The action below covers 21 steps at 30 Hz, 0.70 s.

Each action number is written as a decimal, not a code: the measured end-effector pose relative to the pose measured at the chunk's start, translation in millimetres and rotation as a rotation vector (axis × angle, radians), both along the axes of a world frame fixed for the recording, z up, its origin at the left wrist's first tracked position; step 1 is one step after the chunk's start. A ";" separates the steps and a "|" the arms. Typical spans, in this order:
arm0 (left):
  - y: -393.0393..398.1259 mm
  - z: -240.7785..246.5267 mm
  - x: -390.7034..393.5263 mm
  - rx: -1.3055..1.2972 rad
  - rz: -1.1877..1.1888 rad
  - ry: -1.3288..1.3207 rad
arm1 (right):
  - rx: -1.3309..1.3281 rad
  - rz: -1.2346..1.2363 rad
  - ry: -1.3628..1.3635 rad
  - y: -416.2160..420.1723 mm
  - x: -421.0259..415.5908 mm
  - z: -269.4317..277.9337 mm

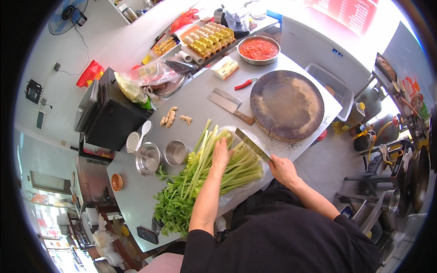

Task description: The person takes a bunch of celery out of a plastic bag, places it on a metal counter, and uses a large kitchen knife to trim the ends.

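Observation:
A large bunch of leafy celery (205, 174) lies on a clear plastic bag (261, 140) at the near side of the metal table. My left hand (222, 153) is closed around some of its pale stalks. By its wooden handle my right hand (282, 170) grips a cleaver (253, 144), whose blade slants over the stalk ends; whether it touches them I cannot tell. A second cleaver (228, 104) rests flat beyond the celery, left of a round wooden chopping block (286, 104). Near it are a red chili (244, 84) and pieces of ginger root (169, 117).
Steel bowls (175, 153) stand left of the celery, with a small brown bowl (116, 182) and a phone (147, 235) farther left. At the far end are a pan of red sliced food (258, 49) and a wrapped block (225, 68). Egg trays (210, 38) stand on a side shelf.

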<state>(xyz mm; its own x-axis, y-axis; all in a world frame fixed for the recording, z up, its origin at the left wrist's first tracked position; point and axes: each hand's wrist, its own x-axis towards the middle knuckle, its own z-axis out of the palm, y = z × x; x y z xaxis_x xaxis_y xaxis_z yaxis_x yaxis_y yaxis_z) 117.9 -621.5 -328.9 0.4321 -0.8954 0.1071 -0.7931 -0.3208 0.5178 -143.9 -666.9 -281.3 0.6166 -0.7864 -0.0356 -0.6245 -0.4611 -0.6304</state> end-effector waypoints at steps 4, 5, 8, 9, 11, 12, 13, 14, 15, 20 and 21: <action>12.3 -16.3 10.5 0.186 -0.085 -0.002 | 0.006 0.011 -0.007 1.3 -0.7 -0.7; 10.7 -14.6 11.0 0.235 -0.104 -0.017 | 0.007 0.015 -0.007 0.9 -1.3 -0.9; 9.2 6.3 7.7 0.335 -0.145 -0.033 | 0.001 0.020 -0.016 -0.8 -4.1 -3.1; 9.4 17.8 6.5 0.358 -0.151 -0.037 | -0.011 0.025 -0.027 -0.9 -4.1 -4.2; 8.6 15.7 11.5 0.297 -0.102 0.103 | -0.021 0.021 -0.055 -1.0 -4.5 -4.3; 9.2 14.1 14.3 0.267 -0.078 0.171 | -0.020 0.011 -0.070 -0.8 -5.0 -3.4; 10.0 12.2 16.2 0.219 -0.040 0.308 | -0.019 0.001 -0.086 -0.6 -4.6 -2.0; 10.2 10.3 16.1 0.170 -0.004 0.448 | -0.018 -0.005 -0.090 -0.6 -4.3 -0.3; 10.7 8.5 16.6 0.120 0.033 0.587 | -0.017 -0.012 -0.093 -1.1 -3.6 2.1; 11.2 0.1 14.6 0.163 -0.048 0.753 | -0.014 0.033 -0.104 -4.4 2.3 18.4; 10.8 -0.8 11.7 0.180 -0.071 0.752 | -0.016 0.049 -0.095 -5.1 4.5 20.5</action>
<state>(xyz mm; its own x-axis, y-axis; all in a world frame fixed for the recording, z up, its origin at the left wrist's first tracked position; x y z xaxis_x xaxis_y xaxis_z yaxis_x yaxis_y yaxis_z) 129.6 -610.6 -329.7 0.2719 -0.8994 -0.3423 -0.2713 -0.4129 0.8694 -139.4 -672.0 -260.8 0.6543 -0.7553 0.0368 -0.5388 -0.4998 -0.6781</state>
